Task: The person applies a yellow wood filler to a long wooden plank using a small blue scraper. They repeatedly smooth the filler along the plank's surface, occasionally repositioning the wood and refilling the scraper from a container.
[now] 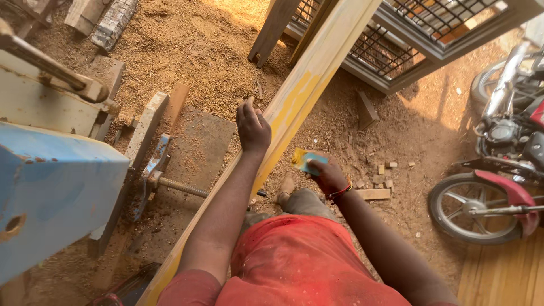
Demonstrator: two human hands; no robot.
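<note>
Plank: one long wooden plank (294, 99), smeared yellow, is laid slanting from lower left to upper right above the sawdust floor (192, 39).
Left hand: the left hand (253, 128) is rested palm down on the plank's left edge, arm outstretched, fingers curled over it.
Right hand: the right hand (327, 175) is closed around one small blue-and-yellow pad (306, 160), held just right of the plank.
Surroundings: one blue machine (51, 187), one motorcycle (498, 170) and one metal grille frame (408, 39) are seen.
</note>
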